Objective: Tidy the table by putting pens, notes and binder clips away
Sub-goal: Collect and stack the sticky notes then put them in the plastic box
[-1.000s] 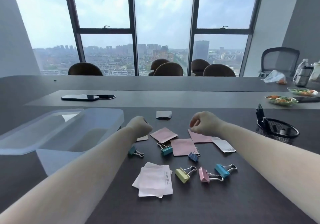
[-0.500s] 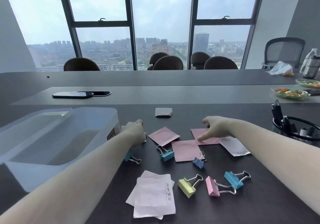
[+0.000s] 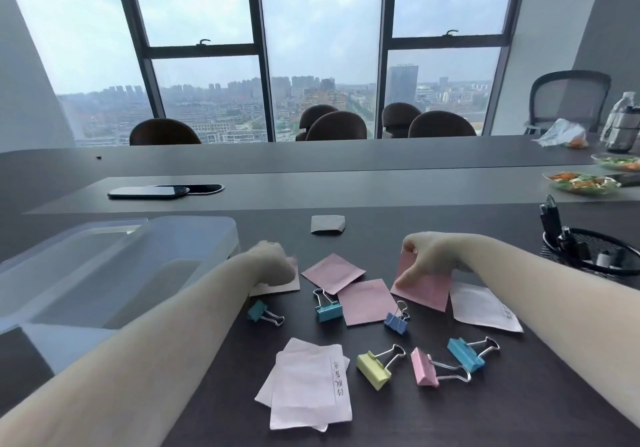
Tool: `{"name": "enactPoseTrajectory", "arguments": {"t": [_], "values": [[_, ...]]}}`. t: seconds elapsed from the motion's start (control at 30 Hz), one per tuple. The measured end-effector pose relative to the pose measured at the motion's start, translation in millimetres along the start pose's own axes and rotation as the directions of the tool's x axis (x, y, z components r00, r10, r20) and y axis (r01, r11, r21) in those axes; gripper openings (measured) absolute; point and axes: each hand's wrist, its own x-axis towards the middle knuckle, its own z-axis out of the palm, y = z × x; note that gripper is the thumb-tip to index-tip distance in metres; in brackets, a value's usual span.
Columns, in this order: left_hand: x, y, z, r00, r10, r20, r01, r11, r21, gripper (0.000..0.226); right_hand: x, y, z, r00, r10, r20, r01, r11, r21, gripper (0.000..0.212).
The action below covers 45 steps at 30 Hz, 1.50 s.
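My right hand (image 3: pixel 429 256) pinches a pink note (image 3: pixel 427 292) and tilts its far edge up off the dark table (image 3: pixel 450 419). My left hand (image 3: pixel 273 263) is curled over the far edge of a pale note (image 3: pixel 277 286) beside the clear plastic box (image 3: pixel 121 273). Two more pink notes (image 3: pixel 332 273) (image 3: pixel 367 301) lie between my hands. A white note (image 3: pixel 485 308) lies at the right, a white stack (image 3: pixel 308 384) near me, and a folded white note (image 3: pixel 327 224) further off. Several coloured binder clips are scattered about, among them yellow (image 3: pixel 374 370) and pink (image 3: pixel 424 370).
A black mesh holder (image 3: pixel 595 249) with pens (image 3: pixel 550 218) stands at the right. A phone (image 3: pixel 149 191) lies on the raised middle strip. Food plates (image 3: pixel 585 183) and bottles (image 3: pixel 623 121) are at the far right. Chairs line the far side under the windows.
Both hands dropped from above the table onto the notes. My right hand took hold of the pink note and raised its far edge. My left hand settled on the pale note.
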Motion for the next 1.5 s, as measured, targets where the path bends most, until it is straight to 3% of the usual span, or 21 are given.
{"name": "enactPoseTrajectory", "arguments": {"t": [0.17,0.27,0.4,0.47,0.57,0.67,0.8,0.87,1.0,1.1,1.2,1.3,1.4,1.5], "values": [[3.7,-1.0,-0.1,0.999,-0.036,0.001,0.036,0.997,0.062,0.045,-2.1,-4.6,2.5,0.997,-0.066,-0.043,0.066,0.998,0.000,0.039],[6.6,-1.5,-4.7,0.999,-0.034,-0.027,0.035,0.997,0.065,0.036,1.8,-4.3,3.5,0.994,-0.092,-0.053,0.093,0.995,0.027,0.029],[13.5,0.3,-9.8,0.984,-0.048,-0.173,0.037,0.997,-0.070,0.032,5.9,-5.9,3.5,0.986,-0.130,-0.104,0.141,0.984,0.107,0.024],[19.6,5.4,-10.1,0.970,-0.063,-0.236,0.009,0.975,-0.222,0.036,9.2,-8.9,2.9,0.973,-0.163,-0.162,0.187,0.972,0.145,0.023],[23.7,19.0,-11.0,0.955,-0.117,-0.272,-0.043,0.853,-0.521,0.042,17.0,-13.8,2.8,0.954,-0.192,-0.232,0.239,0.952,0.193,0.024],[36.0,29.4,-11.0,0.949,-0.183,-0.256,-0.055,0.703,-0.709,0.045,26.1,-18.3,4.6,0.947,-0.203,-0.248,0.264,0.933,0.245,0.024],[57.4,44.7,-13.1,0.953,-0.196,-0.229,-0.101,0.508,-0.856,0.024,37.3,-18.2,3.8,0.946,-0.198,-0.258,0.282,0.894,0.348,0.021],[67.3,51.5,-16.7,0.950,-0.188,-0.249,-0.137,0.466,-0.874,0.019,42.1,-14.4,0.9,0.952,-0.174,-0.252,0.268,0.872,0.409,0.019],[98.1,63.0,-19.0,0.970,-0.132,-0.204,-0.109,0.514,-0.851,0.037,54.6,-3.3,-1.8,0.963,-0.131,-0.236,0.222,0.883,0.413,0.021],[126.2,75.6,-12.1,0.995,-0.072,-0.072,-0.005,0.673,-0.740,0.051,66.4,2.7,1.0,0.968,-0.102,-0.227,0.188,0.898,0.398,0.023],[166.6,79.5,2.0,0.994,-0.109,-0.017,0.076,0.781,-0.620,0.057,78.9,1.6,2.1,0.969,-0.086,-0.233,0.170,0.915,0.366,0.021],[172.3,87.1,9.8,0.977,-0.206,-0.060,0.146,0.844,-0.517,0.055,89.7,-4.8,2.3,0.968,-0.088,-0.235,0.164,0.930,0.329,0.025],[158.9,91.5,12.1,0.966,-0.245,-0.085,0.198,0.908,-0.369,0.078,96.5,-9.7,2.5,0.968,-0.093,-0.233,0.165,0.936,0.311,0.025],[161.6,89.7,13.1,0.955,-0.283,-0.088,0.236,0.907,-0.350,0.093,100.3,-12.7,2.4,0.968,-0.099,-0.232,0.170,0.936,0.308,0.022]]}}
